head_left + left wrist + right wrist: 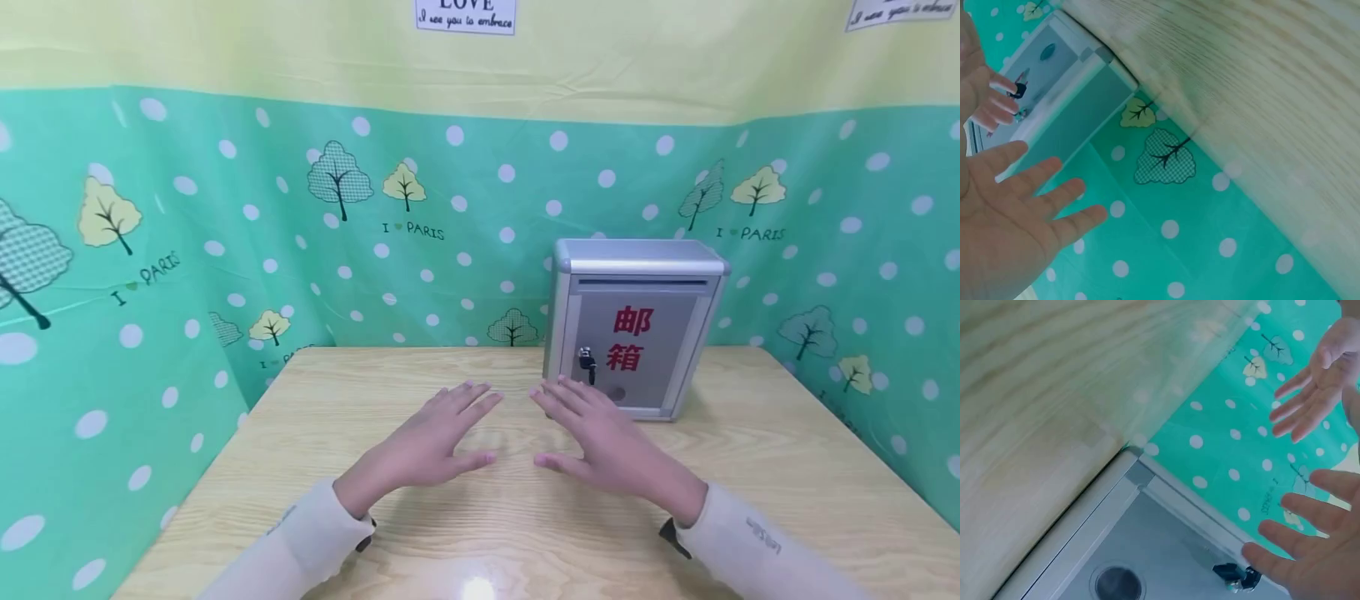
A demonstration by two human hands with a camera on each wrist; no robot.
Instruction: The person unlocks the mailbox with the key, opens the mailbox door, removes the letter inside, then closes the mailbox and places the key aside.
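Note:
Both hands hover over the wooden table with palms down and fingers extended, holding nothing. My left hand (429, 442) is left of the middle, its fingertips pointing toward the right hand. The right hand (611, 437) mirrors it, overlapping the lower front of a silver metal mailbox (637, 325) in the head view. Red characters mark the mailbox door, and a key (588, 367) sits in its lock. A narrow slot (642, 285) runs along the top of the front. In the right wrist view, the mailbox's lower door shows a round dark spot (1119, 584).
The light wooden table (360, 375) carries the mailbox toward its back right. A green dotted curtain (420, 275) with printed trees surrounds the back and sides. Dark straps (675, 539) show under the pale sleeves (750, 533).

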